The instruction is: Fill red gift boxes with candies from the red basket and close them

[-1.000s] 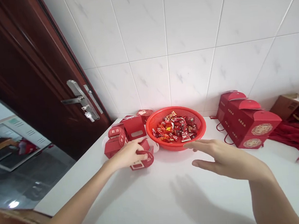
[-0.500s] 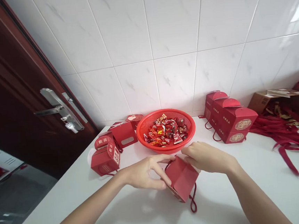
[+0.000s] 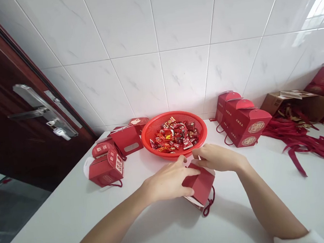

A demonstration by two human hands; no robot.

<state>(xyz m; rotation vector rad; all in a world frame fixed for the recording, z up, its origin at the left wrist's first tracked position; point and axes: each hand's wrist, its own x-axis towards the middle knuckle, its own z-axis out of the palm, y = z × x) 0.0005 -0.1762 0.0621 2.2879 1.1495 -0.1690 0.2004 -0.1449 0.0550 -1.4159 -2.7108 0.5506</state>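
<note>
A small red cardboard box (image 3: 203, 186) with a dark red cord lies tilted on the white table, in front of a red plastic basket (image 3: 146, 140) of wrapped candies. My left hand (image 3: 174, 179) is over the box's left side, its fingers spread and touching the top panel. At the box's far edge my right hand (image 3: 214, 157) has its fingers bent round a flap, with the fingertips partly hidden.
Several red boxes (image 3: 106, 168) stand left of the basket. More closed red boxes (image 3: 240, 120) are stacked at the right. Beyond them lie red ribbons (image 3: 299, 139) and an open brown carton (image 3: 316, 106). A tiled wall bounds the table's back.
The box's panel has folded over the opening that showed before. My left hand has moved right onto this panel. The view has shifted slightly.
</note>
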